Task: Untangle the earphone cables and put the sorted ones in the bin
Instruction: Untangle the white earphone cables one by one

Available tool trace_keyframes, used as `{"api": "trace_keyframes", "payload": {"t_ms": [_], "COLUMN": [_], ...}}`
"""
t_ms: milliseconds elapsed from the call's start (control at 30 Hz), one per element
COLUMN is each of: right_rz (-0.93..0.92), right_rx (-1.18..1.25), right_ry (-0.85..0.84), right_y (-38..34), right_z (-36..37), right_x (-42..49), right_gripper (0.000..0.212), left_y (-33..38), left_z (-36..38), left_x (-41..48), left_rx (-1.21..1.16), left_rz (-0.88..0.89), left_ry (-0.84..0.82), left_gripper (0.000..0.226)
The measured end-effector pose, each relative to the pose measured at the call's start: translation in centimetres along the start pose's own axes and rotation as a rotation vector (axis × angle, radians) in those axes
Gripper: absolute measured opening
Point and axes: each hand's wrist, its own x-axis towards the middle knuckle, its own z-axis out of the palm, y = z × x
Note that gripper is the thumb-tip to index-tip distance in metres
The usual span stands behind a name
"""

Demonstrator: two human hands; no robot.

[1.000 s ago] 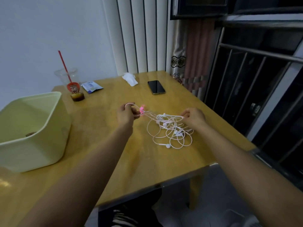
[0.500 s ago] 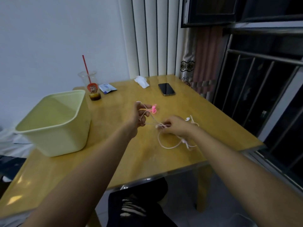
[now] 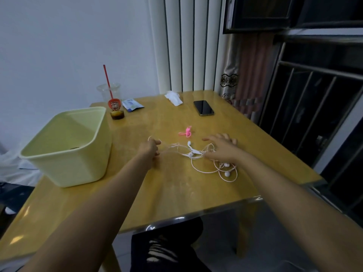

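Several white earphone cables (image 3: 193, 153), tangled, looped

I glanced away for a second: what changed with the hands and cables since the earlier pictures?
The pink tie left the left hand and now lies on the table beyond both hands. The right hand let go of the earphone cables and spreads open over them. The left hand still grips a cable loop. The bin, cup and phone stayed put.

One pale-yellow bin (image 3: 64, 154) stands left. On the far side are one plastic cup (image 3: 110, 95), one red straw (image 3: 107, 81), one packet (image 3: 132, 105), one tissue (image 3: 173, 98) and one phone (image 3: 203, 107). Nearer lie one pink clip (image 3: 186, 132) and one tangle of white earphone cables (image 3: 198, 154) showing three earbuds (image 3: 226, 174); the cable count cannot be told.
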Motion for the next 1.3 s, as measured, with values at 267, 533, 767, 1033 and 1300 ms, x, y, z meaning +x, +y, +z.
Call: {"api": "trace_keyframes", "payload": {"t_ms": [267,533,767,1033,1300], "right_rz": [0.019,-0.009,-0.005,-0.01,-0.039], "right_rx": [0.023,0.293,0.231,0.153,0.157], "right_ry": [-0.022,0.058,-0.003,0.005,-0.066], "right_y": [-1.8,-1.2,-0.6,-1.1,-0.9], "right_z": [1.6,2.0,2.1,1.8,1.2], "right_x": [1.4,1.4,1.5,1.4,0.3], "right_gripper": [0.031,0.008,0.023,0.011,0.023], "left_y": [-0.6,-1.4,-2.6,-2.1,-2.0], "left_z": [-0.6,4.4,4.8,5.8,5.8], "left_x": [0.4,0.3,1.0,0.4,-0.1], "left_rx": [0.56,1.046,0.77,1.107,1.096], "left_rz": [0.468,0.81,0.748,0.787,0.781], "left_ry": [0.264,-0.192,-0.142,-0.138,-0.14], "left_gripper": [0.037,0.033,0.018,0.021,0.015]}}
